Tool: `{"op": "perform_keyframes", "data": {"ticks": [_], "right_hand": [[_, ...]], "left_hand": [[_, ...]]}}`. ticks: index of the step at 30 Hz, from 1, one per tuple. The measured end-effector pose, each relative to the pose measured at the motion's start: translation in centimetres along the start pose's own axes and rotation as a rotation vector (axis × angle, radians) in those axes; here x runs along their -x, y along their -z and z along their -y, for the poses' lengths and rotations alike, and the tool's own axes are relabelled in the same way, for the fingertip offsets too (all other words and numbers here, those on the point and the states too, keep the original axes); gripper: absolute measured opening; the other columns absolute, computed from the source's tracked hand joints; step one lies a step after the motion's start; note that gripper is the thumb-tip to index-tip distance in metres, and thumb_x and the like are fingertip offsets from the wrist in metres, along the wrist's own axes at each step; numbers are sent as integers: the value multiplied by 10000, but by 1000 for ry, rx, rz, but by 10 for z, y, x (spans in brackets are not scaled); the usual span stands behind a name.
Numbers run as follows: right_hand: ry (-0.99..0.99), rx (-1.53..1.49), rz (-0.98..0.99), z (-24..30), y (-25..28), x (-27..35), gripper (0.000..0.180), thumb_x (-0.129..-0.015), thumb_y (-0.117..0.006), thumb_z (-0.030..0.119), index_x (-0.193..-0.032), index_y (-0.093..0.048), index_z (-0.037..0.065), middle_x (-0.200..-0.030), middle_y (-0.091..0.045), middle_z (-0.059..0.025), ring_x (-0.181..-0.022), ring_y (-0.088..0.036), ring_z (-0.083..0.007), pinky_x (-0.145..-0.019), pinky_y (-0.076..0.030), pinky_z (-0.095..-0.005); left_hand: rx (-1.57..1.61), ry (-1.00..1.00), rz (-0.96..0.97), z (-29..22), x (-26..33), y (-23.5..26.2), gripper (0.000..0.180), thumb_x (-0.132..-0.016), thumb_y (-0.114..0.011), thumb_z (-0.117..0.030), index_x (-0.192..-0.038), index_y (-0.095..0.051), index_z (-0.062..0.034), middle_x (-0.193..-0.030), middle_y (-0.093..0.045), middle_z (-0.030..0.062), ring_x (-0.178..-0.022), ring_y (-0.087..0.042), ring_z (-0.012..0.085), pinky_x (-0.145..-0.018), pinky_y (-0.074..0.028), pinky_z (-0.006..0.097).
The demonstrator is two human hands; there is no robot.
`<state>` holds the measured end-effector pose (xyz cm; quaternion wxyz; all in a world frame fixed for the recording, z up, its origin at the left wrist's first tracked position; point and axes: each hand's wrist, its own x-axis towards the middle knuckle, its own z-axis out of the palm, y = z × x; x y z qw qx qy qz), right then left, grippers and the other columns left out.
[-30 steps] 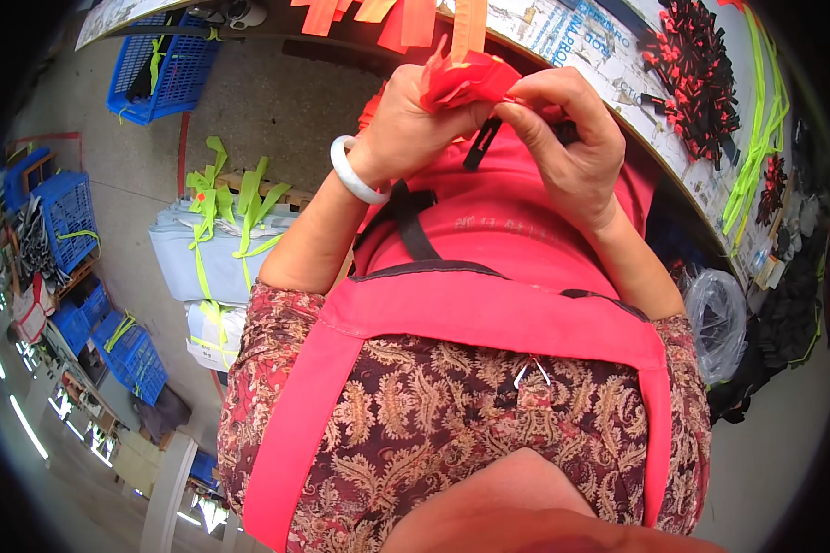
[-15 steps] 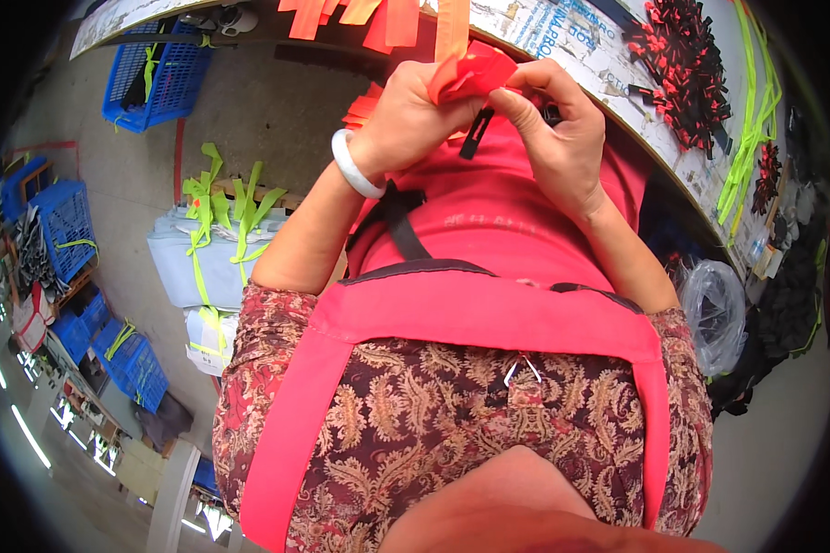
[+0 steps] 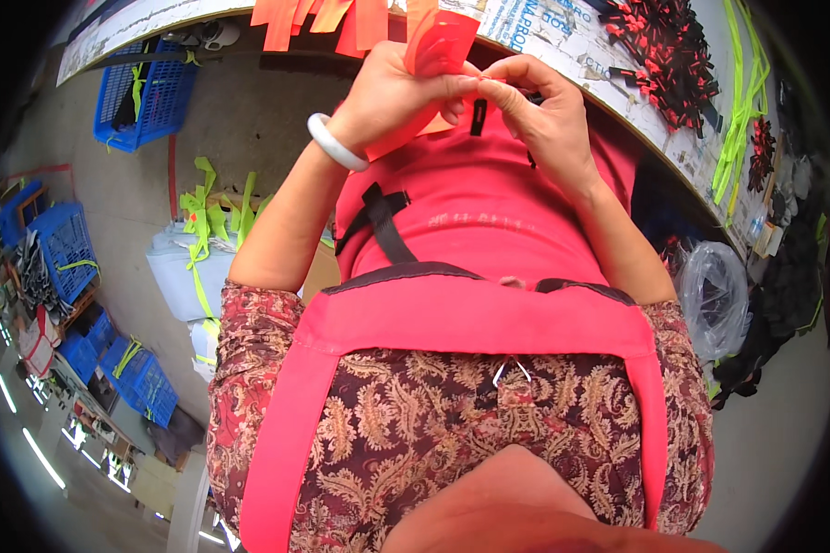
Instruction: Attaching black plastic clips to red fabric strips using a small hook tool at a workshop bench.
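Note:
Bright orange fabric strips (image 3: 440, 44) stand up out of my left hand (image 3: 392, 101), which is closed round them and wears a white bangle on its wrist. My right hand (image 3: 549, 115) is closed in a pinch, its thumb and forefinger meeting the left thumb's tip at the fabric. What lies between those right fingertips is too small to make out. Just below the meeting fingers hangs a small black strip (image 3: 478, 117). More black shows behind the right fingers, mostly hidden. Both hands are above the red apron (image 3: 480, 198), close to the table's edge.
On the table (image 3: 609, 111) ahead lie more orange strips (image 3: 327, 20), a heap of small black-and-red pieces (image 3: 659, 69) and long yellow-green strips (image 3: 742, 101). Blue baskets (image 3: 148, 92) and tied pale bundles (image 3: 189, 267) stand at left. A clear plastic bag (image 3: 713, 300) hangs at right.
Both hands have shifted slightly left in view, along with the table and baskets. The orange fabric now stands more upright, and the right fingertips have come against the left thumb.

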<state>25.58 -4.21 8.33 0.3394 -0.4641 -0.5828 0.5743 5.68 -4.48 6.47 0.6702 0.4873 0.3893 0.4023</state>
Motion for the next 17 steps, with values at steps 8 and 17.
{"op": "perform_keyframes", "data": {"ticks": [8,17], "right_hand": [[-230,31,-140,-24,35,-4,171,-881,-658,184,-873,-647,13,-663,-595,10,-530,-483,-18,-460,-367,-170],[-232,333,-212,-36,54,-18,195,-888,-627,243,-876,-663,51,-736,-691,-62,-624,-644,-199,-612,-507,-292]], "left_hand": [[1033,527,48,61,-36,-44,145,-937,-530,-82,-1013,-541,41,-805,-594,83,-678,-597,144,-639,-538,230],[1182,483,30,94,-71,-61,167,-935,-537,-83,-1042,-524,46,-897,-591,123,-730,-610,172,-644,-553,250]]}}
